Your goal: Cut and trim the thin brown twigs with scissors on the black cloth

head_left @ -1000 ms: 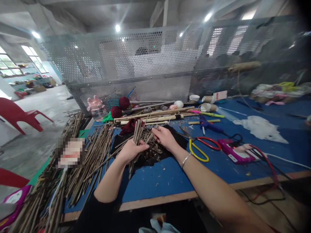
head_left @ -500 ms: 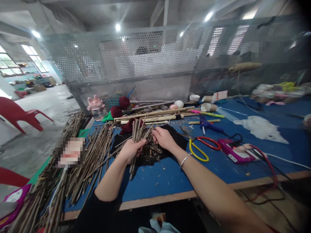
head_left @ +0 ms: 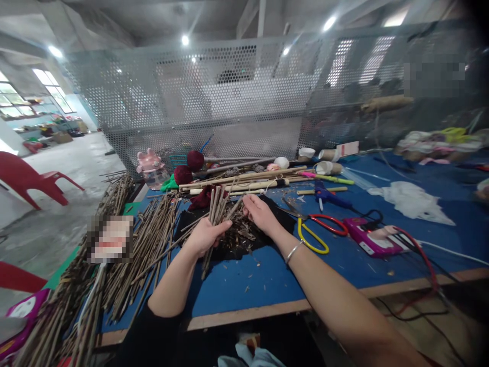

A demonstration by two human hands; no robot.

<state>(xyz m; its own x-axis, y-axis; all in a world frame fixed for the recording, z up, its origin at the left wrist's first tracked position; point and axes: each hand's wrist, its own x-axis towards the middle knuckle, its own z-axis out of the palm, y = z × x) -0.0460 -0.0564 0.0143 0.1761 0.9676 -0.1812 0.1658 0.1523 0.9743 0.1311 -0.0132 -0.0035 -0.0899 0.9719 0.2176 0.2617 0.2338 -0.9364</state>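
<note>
My left hand (head_left: 206, 237) is closed around a small bundle of twigs (head_left: 218, 203), tilted slightly, with ends sticking out above and below the fist. My right hand (head_left: 261, 213) pinches the tip of a thin twig (head_left: 234, 208) that slants up from beside the bundle. Beneath both hands a black cloth (head_left: 229, 253) carries a heap of short twig bits (head_left: 244, 230). To the left lies a spread of longer twigs (head_left: 143, 255) on the blue table (head_left: 244, 290).
Right of my right hand lie scissors (head_left: 311, 237) with red and yellow handles, a blue glue gun (head_left: 330, 196) and a purple power strip (head_left: 369, 237) with cords. Maroon yarn balls (head_left: 195, 160) and sticks (head_left: 244, 178) lie before a perforated metal screen (head_left: 229, 102).
My right hand has shifted slightly up and right, and a thin twig now shows at its fingertips. My left hand keeps its bundle, its thumb now straighter across the twigs.
</note>
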